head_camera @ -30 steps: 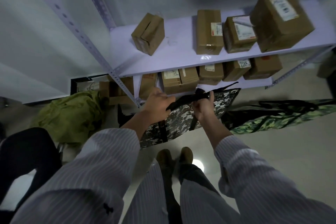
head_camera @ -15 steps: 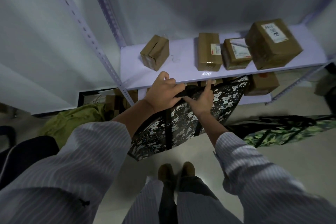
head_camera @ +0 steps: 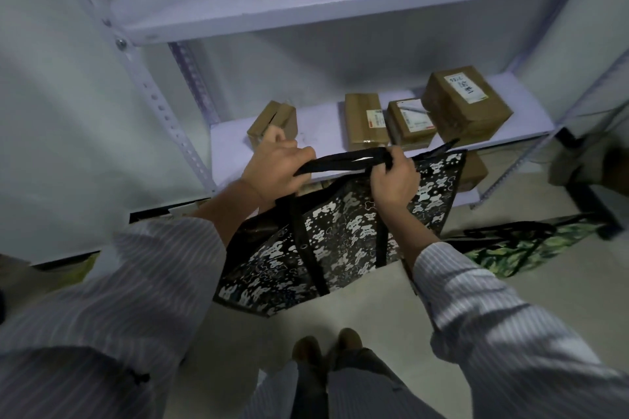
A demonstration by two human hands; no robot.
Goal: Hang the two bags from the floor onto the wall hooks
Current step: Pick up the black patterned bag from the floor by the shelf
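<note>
Both hands grip the black strap (head_camera: 343,160) of the black-and-white bag (head_camera: 340,231), lifted in front of the shelf (head_camera: 340,7): left hand (head_camera: 275,167) fisted on one end, right hand (head_camera: 394,180) pinching the other. No hook shows, so a blind swing could catch the shelf edge or knock its taped cardboard boxes (head_camera: 466,105). Glossy, flat and limp, the bag may twist. Below the shelf to the right, a green leafy bag (head_camera: 524,245) lies on the floor.

Glossy printed bag (head_camera: 343,235); matt cardboard boxes (head_camera: 466,102)
</note>
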